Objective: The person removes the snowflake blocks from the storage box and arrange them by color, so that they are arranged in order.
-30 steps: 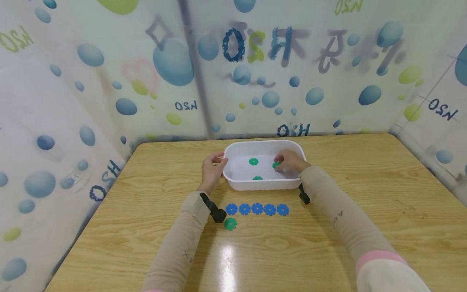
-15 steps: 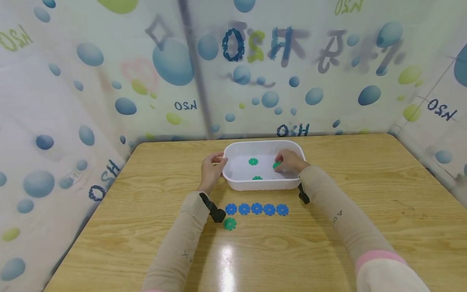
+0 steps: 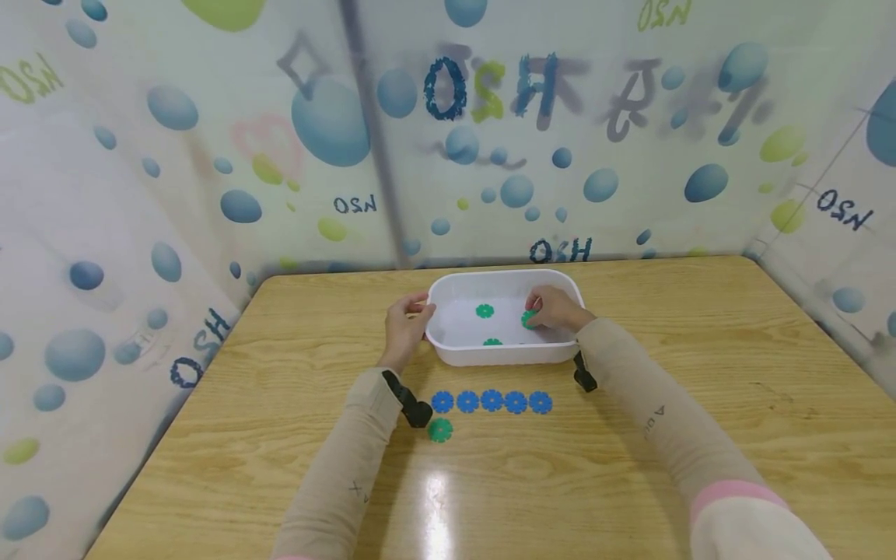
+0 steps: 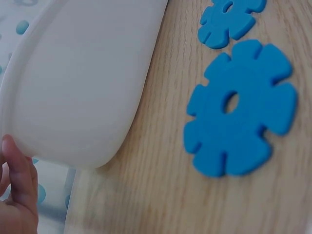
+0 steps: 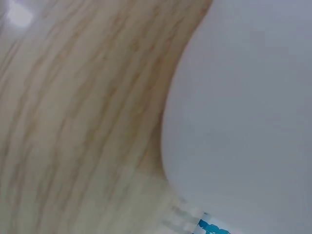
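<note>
A white plastic tub [image 3: 504, 355] stands near the table's back edge. My left hand [image 3: 404, 333] grips its left rim, the thumb on the rim; the left wrist view shows the fingertips against the tub wall [image 4: 83, 87]. Reaching in over the right side, my right hand [image 3: 556, 309] pinches a green snowflake disc [image 3: 528, 320] between thumb and fingers. Two more green discs lie inside, one in the middle [image 3: 484, 311] and another partly hidden behind the front wall [image 3: 493, 342]. In the right wrist view the tub's outer wall [image 5: 239, 122] fills much of the picture, and the hand is hidden.
In front of the tub, several blue snowflake discs [image 3: 492, 400] form a row on the wooden table [image 3: 560, 482]. A single green disc [image 3: 440, 430] lies below the row's left end, close to the left wrist camera [image 3: 418, 414]. A patterned curtain [image 3: 448, 179] hangs behind.
The green disc in my right fingers has tilted slightly and shows a little more. My left hand and the tub hold the same place.
</note>
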{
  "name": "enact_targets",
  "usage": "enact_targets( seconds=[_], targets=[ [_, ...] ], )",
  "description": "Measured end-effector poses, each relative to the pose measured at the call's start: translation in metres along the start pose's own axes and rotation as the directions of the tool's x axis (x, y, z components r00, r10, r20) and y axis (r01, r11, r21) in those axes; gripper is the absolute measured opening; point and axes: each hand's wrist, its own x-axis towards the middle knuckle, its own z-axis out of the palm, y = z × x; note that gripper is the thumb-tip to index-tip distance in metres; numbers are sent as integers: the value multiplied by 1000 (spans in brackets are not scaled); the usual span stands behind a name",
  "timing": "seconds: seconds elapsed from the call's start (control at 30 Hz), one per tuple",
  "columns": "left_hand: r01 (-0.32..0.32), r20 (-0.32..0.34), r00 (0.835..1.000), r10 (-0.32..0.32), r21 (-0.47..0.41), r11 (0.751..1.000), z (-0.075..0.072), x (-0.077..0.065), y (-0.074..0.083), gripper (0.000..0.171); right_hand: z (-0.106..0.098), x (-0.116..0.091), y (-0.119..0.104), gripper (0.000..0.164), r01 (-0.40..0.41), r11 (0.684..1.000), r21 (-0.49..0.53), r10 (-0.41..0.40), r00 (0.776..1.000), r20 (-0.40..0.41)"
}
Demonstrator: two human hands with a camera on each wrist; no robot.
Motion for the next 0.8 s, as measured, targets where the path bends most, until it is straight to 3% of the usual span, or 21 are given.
enact_targets(
  seconds=[0.8],
  targets=[
    [-2,-6,1000,2,7,1000,0,0,-1,28,-23,-19,-24,18,135,983,120,-135,991,-10]
  ],
)
